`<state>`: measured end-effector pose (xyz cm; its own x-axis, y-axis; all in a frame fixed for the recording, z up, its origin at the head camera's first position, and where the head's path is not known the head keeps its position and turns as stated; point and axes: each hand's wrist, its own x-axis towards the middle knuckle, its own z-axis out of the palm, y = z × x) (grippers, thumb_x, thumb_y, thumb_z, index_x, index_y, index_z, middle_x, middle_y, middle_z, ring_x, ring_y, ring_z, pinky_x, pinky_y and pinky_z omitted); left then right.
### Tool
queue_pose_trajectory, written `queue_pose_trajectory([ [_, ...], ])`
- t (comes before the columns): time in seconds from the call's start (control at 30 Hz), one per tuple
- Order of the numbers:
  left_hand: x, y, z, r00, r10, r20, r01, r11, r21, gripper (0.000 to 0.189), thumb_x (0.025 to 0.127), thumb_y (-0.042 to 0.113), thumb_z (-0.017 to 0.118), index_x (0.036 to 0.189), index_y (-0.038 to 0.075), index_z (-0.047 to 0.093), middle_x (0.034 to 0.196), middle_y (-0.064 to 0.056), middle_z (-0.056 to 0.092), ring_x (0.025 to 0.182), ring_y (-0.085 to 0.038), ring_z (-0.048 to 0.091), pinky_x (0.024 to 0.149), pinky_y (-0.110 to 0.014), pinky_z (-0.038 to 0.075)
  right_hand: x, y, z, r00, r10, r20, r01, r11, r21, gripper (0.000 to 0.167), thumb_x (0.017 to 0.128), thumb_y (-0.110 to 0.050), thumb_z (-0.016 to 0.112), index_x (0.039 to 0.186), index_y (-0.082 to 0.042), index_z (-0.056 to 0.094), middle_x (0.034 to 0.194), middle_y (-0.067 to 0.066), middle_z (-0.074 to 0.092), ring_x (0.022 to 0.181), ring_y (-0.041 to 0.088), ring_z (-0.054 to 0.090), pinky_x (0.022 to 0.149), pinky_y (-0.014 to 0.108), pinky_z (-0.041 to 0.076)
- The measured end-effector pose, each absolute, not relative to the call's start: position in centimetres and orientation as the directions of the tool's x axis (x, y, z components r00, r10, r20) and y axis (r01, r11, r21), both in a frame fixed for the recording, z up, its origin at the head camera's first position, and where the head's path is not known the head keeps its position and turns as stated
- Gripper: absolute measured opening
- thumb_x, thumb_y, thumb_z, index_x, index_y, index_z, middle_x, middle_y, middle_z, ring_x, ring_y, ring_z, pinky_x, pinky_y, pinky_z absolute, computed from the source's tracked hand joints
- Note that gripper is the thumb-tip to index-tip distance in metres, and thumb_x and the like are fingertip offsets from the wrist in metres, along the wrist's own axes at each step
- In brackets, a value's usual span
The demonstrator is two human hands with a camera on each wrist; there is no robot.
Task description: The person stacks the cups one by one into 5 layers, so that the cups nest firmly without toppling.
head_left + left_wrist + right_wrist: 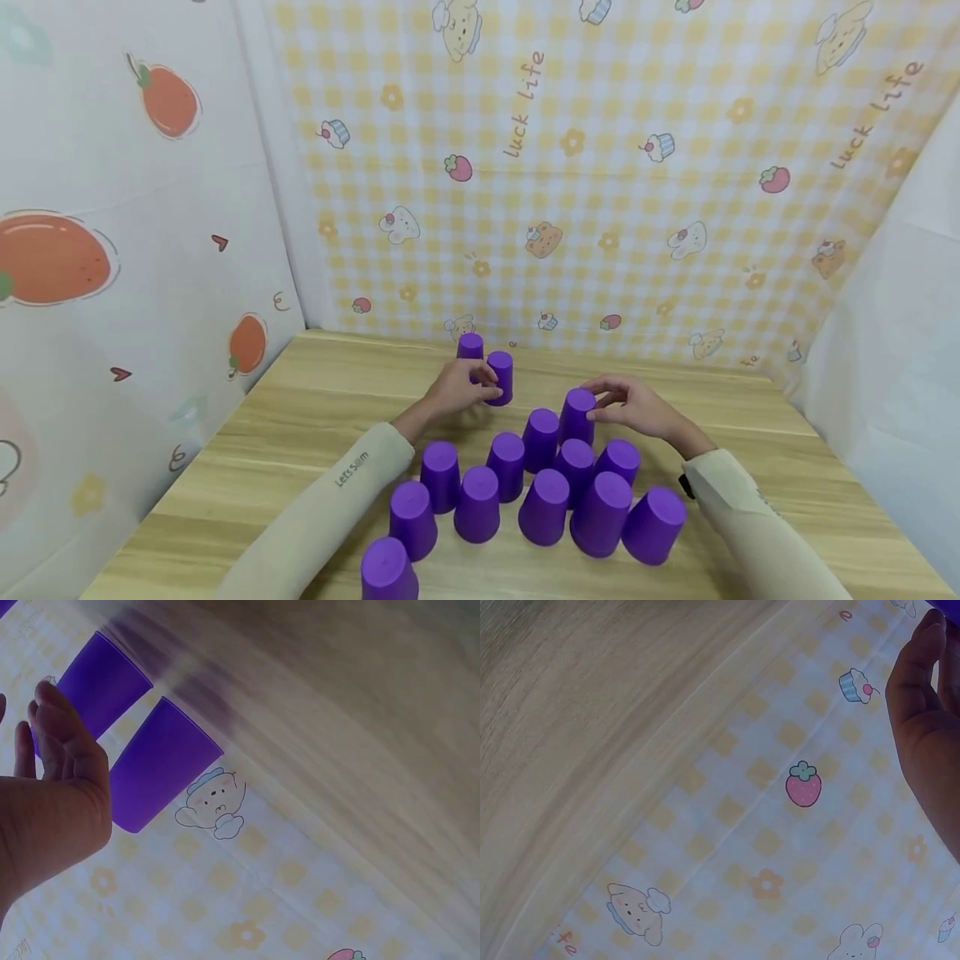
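Note:
Purple cups stand upside down on the wooden table. At the back, my left hand has its thumb and fingers at the left side of one cup, gripping it. Another cup stands just behind that hand, partly hidden by it. Both back cups show beside the hand in the left wrist view. Farther right, my right hand holds a cup from its right side, thumb in front. In the right wrist view only a corner of purple shows above the hand.
Several more upturned cups sit in front of the hands, among them one at the near left and one at the right. The table meets a patterned cloth at the back and a white cloth on the left.

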<state>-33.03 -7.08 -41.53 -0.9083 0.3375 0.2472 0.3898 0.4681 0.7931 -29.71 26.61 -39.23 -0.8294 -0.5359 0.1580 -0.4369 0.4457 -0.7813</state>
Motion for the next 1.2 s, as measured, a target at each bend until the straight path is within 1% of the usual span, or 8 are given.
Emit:
queue_pose_trajectory([
  [0.1, -33.1, -7.0, -41.5, -0.894, 0.404, 0.196, 0.379, 0.444, 0.812, 0.021, 0.084, 0.012, 0.079, 0.101, 0.003, 0.072, 0.096, -0.006, 0.073, 0.081, -0.018, 0.068, 0.072, -0.029, 0.055, -29.9, 26.6, -39.2, -0.830, -0.533, 0.166, -0.439, 0.439, -0.784, 0.040, 0.087, -0.014, 0.077, 0.125, -0.006, 0.065, 0.123, 0.016, 0.064, 0.101, 0.031, 0.068, 0.083, 0.034, 0.055],
  [0.23, -33.0, -7.0, -41.5, -0.887, 0.439, 0.140, 0.348, 0.440, 0.828, 0.028, 0.085, 0.008, 0.077, 0.111, -0.001, 0.071, 0.107, -0.012, 0.072, 0.074, -0.017, 0.069, 0.066, -0.028, 0.057, -30.1, 26.6, -39.6, -0.820, -0.543, 0.182, -0.451, 0.416, -0.790, 0.039, 0.087, -0.012, 0.077, 0.124, -0.004, 0.065, 0.122, 0.016, 0.065, 0.100, 0.031, 0.068, 0.083, 0.034, 0.056],
  [0.4, -33.0, -7.1, -41.6, -0.874, 0.472, 0.117, 0.342, 0.425, 0.838, 0.031, 0.087, 0.006, 0.075, 0.116, -0.004, 0.069, 0.115, -0.017, 0.070, 0.075, -0.021, 0.071, 0.067, -0.028, 0.058, -30.0, 26.6, -39.9, -0.818, -0.552, 0.163, -0.437, 0.412, -0.800, 0.039, 0.088, -0.013, 0.076, 0.124, -0.004, 0.065, 0.122, 0.017, 0.065, 0.101, 0.030, 0.068, 0.084, 0.034, 0.056],
  [0.7, -33.5, -7.1, -41.6, -0.868, 0.478, 0.136, 0.369, 0.438, 0.819, 0.033, 0.087, 0.006, 0.075, 0.118, -0.003, 0.068, 0.116, -0.017, 0.070, 0.078, -0.018, 0.070, 0.071, -0.027, 0.057, -30.4, 26.5, -39.4, -0.857, -0.505, 0.102, -0.374, 0.473, -0.798, 0.041, 0.088, -0.020, 0.077, 0.126, -0.008, 0.065, 0.123, 0.012, 0.065, 0.103, 0.028, 0.067, 0.084, 0.038, 0.055],
  [0.9, -33.6, -6.7, -41.3, -0.849, 0.507, 0.152, 0.429, 0.491, 0.758, 0.037, 0.086, 0.010, 0.077, 0.120, 0.000, 0.068, 0.117, -0.015, 0.070, 0.088, -0.022, 0.071, 0.081, -0.032, 0.056, -30.6, 25.8, -38.8, -0.881, -0.468, 0.063, -0.326, 0.506, -0.799, 0.044, 0.089, -0.024, 0.076, 0.128, -0.008, 0.064, 0.121, 0.016, 0.065, 0.095, 0.024, 0.069, 0.074, 0.048, 0.054],
  [1.0, -33.8, -6.6, -41.2, -0.851, 0.503, 0.149, 0.428, 0.503, 0.751, 0.038, 0.087, 0.011, 0.077, 0.121, 0.000, 0.068, 0.119, -0.015, 0.069, 0.084, -0.019, 0.071, 0.081, -0.030, 0.056, -30.9, 25.2, -38.5, -0.898, -0.436, 0.067, -0.317, 0.533, -0.785, 0.045, 0.088, -0.025, 0.076, 0.128, -0.008, 0.064, 0.121, 0.018, 0.065, 0.091, 0.022, 0.069, 0.069, 0.050, 0.053],
  [1.07, -33.9, -6.6, -41.2, -0.864, 0.485, 0.133, 0.401, 0.505, 0.764, 0.038, 0.087, 0.011, 0.076, 0.122, 0.000, 0.068, 0.120, -0.015, 0.069, 0.075, -0.017, 0.071, 0.074, -0.028, 0.057, -31.1, 24.8, -38.3, -0.910, -0.410, 0.068, -0.303, 0.544, -0.783, 0.045, 0.088, -0.025, 0.076, 0.128, -0.007, 0.063, 0.121, 0.018, 0.065, 0.091, 0.023, 0.069, 0.068, 0.049, 0.053],
  [1.2, -34.1, -6.7, -41.2, -0.884, 0.455, 0.105, 0.363, 0.526, 0.769, 0.038, 0.087, 0.012, 0.076, 0.123, 0.002, 0.068, 0.121, -0.015, 0.068, 0.070, -0.013, 0.069, 0.069, -0.026, 0.055, -31.5, 23.9, -37.9, -0.932, -0.357, 0.058, -0.264, 0.563, -0.783, 0.048, 0.088, -0.027, 0.076, 0.128, -0.003, 0.062, 0.121, 0.019, 0.065, 0.093, 0.027, 0.069, 0.068, 0.047, 0.054],
])
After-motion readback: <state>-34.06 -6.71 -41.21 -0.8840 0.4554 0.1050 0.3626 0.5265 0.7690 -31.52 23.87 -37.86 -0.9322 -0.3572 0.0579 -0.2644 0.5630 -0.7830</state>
